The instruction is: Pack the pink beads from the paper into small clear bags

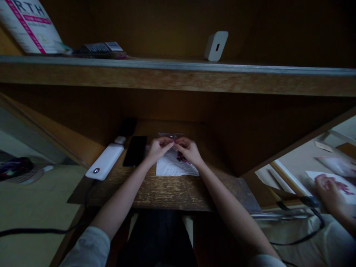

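Observation:
My left hand (159, 149) and my right hand (189, 149) meet fingertip to fingertip above the wooden desk. Both are closed in a pinch, and whatever small thing lies between the fingertips is too dim to name. Beneath them a crumpled white sheet (174, 167) is spread, looking like paper. Small dark red and pink pieces (182, 157) lie on it, partly covered by my right hand. Just behind my fingers a bit of clear plastic (167, 134) shows. A black phone (135, 151) lies flat to the left of my left hand.
A white power bank (105, 161) with a black cable lies at the desk's left. The shelf (167, 76) above holds a white charger (216, 46), a dark packet (100, 49) and a white printed bag (30, 27). Another person's hand (329, 191) touches reddish pieces at right.

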`<state>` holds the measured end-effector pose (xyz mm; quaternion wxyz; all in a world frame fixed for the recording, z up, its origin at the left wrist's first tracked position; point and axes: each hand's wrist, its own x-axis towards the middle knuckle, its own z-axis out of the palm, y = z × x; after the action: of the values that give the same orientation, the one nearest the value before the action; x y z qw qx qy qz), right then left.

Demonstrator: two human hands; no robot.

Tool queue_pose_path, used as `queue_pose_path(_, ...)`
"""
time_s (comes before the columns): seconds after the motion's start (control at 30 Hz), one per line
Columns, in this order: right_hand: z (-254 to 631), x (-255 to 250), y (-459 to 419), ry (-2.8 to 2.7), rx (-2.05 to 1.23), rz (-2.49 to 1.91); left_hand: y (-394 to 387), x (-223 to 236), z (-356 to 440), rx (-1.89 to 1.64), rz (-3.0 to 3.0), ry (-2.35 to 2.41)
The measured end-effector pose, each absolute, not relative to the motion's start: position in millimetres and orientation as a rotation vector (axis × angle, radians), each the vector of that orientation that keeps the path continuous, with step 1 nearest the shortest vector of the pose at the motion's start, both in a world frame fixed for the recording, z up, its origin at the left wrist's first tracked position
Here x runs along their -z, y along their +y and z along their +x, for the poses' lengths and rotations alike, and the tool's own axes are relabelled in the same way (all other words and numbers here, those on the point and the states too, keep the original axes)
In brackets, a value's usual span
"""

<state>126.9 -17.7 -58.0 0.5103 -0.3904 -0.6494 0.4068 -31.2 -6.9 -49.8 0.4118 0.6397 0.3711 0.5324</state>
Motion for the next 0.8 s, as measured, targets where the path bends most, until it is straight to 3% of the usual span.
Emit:
queue_pose_path(0.3, 125.3, 54.3, -23.2, -1.647, -0.818, -1.023, -9.8, 48.4, -36.8, -1.393, 1.897, 1.180)
queue_pose_path(0.43, 126.0, 50.5, -20.6, -1.517, -0.894, -1.010, -14.8, 40.6, -41.7, -1.505, 2.181, 1.363)
queue_pose_path(0.8, 129.8, 51.5, -15.0, -1.401, -1.157, -0.902, -13.5, 49.6, -38.4, -1.147, 2.601, 1.262)
